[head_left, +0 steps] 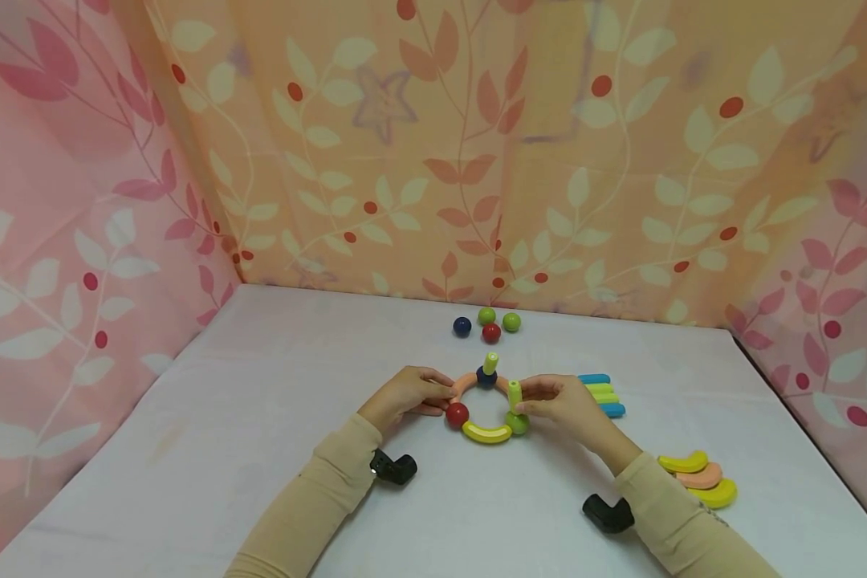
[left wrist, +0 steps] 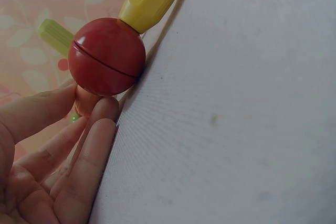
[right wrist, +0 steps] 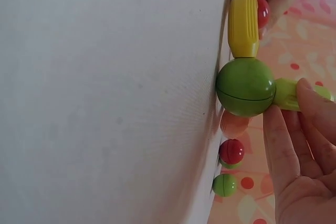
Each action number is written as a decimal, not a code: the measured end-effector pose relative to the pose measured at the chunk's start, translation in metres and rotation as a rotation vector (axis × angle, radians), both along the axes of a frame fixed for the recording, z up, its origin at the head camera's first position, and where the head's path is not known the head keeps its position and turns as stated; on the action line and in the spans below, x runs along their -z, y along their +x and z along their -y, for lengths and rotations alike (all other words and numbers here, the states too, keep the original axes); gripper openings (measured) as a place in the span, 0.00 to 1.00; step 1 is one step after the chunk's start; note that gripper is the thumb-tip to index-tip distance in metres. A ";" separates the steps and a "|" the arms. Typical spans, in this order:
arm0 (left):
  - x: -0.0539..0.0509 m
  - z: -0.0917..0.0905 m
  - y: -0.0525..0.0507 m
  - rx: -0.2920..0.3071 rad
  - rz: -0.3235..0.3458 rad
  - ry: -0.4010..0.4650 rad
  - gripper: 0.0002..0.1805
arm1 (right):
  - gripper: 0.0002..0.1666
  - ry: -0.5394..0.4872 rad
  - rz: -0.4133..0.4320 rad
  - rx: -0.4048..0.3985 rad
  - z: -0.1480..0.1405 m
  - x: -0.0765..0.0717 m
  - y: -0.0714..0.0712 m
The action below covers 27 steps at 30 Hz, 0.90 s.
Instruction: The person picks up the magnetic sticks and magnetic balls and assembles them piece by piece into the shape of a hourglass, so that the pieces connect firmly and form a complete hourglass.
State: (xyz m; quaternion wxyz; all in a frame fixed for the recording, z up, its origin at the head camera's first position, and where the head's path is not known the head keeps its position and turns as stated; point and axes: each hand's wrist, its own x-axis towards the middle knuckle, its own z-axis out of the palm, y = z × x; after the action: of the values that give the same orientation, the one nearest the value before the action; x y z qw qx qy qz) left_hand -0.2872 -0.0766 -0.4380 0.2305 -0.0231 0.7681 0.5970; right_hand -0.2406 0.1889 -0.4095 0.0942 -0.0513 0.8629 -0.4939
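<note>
A ring of curved sticks and balls lies on the table: a red ball (head_left: 457,415), a yellow curved stick (head_left: 487,433), a green ball (head_left: 518,423), a dark blue ball (head_left: 486,376) and orange curved pieces. A light green stick (head_left: 490,363) stands upright on the blue ball. My left hand (head_left: 411,396) pinches the orange piece (left wrist: 86,100) beside the red ball (left wrist: 107,56). With thumb and fingers, my right hand (head_left: 565,406) pinches another light green stick (right wrist: 287,94), which rises from the green ball (right wrist: 245,87).
Behind the ring lie loose balls, blue (head_left: 462,327), red (head_left: 491,333) and green (head_left: 511,322). Blue and green straight sticks (head_left: 604,397) are right of my right hand. Yellow and orange curved pieces (head_left: 701,476) lie near my right sleeve. Patterned cloth (head_left: 376,160) hangs behind the white table (head_left: 296,337).
</note>
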 end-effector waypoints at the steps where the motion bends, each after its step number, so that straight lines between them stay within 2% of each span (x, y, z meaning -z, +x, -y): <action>1: 0.000 0.000 0.000 0.000 0.000 0.002 0.15 | 0.23 -0.001 0.002 0.000 0.000 0.000 0.000; 6: 0.002 0.000 -0.001 0.010 -0.008 0.005 0.15 | 0.25 0.018 0.005 -0.008 -0.001 0.000 -0.001; 10: 0.000 0.001 0.000 0.025 -0.007 -0.009 0.15 | 0.29 0.094 0.025 -0.024 -0.001 0.001 -0.001; 13: -0.005 0.002 0.002 0.060 0.008 -0.017 0.14 | 0.32 0.136 0.067 -0.043 -0.002 0.002 -0.001; 16: -0.010 0.003 0.003 0.104 0.008 -0.045 0.12 | 0.33 0.132 0.117 -0.050 -0.003 0.003 -0.002; 18: -0.012 0.003 0.004 0.110 -0.019 -0.065 0.14 | 0.32 0.126 0.138 -0.046 -0.004 0.002 -0.003; 24: -0.013 -0.001 0.006 0.140 -0.164 -0.062 0.27 | 0.29 0.129 0.156 -0.047 -0.007 -0.001 -0.007; 27: -0.013 -0.003 0.007 0.165 -0.200 -0.086 0.26 | 0.27 0.119 0.169 -0.057 -0.007 -0.001 -0.009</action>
State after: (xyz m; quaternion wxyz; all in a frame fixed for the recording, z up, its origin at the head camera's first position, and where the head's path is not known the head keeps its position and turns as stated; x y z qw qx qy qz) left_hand -0.2799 -0.0736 -0.4247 0.1998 0.0898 0.8113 0.5421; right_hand -0.2493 0.1962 -0.4082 0.1835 -0.0281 0.8777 -0.4417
